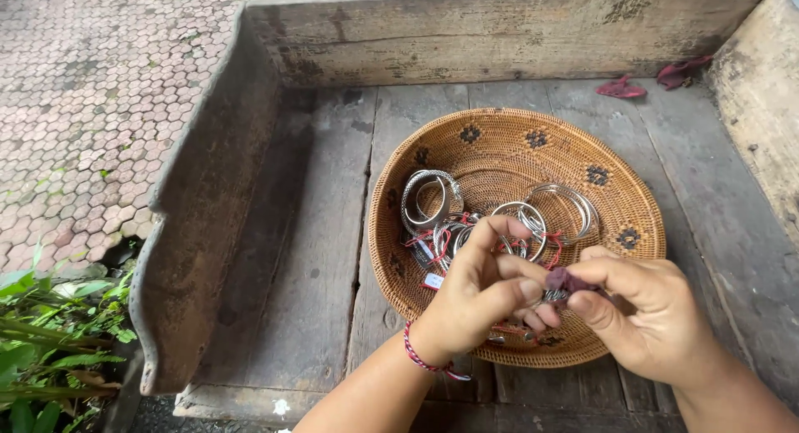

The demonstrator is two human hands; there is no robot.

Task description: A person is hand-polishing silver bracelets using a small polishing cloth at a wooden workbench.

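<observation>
A round woven basket [620, 188] with dark flower marks sits on a weathered wooden platform. Inside it lie several silver bangles [429, 198] with red strings and small tags. My left hand [478, 291], a red-and-white cord on its wrist, pinches a small silver piece [553, 296] over the basket's near rim. My right hand [645, 312] presses a small dark maroon cloth [566, 279] against that piece. The two hands meet fingertip to fingertip. Most of the silver piece is hidden by fingers.
High wooden sides [208, 200] box in the platform at left, back and right. Two maroon cloth scraps [620, 89] lie at the back right corner. Hexagon paving [91, 100] spreads to the left, with green plants [50, 333] at the lower left.
</observation>
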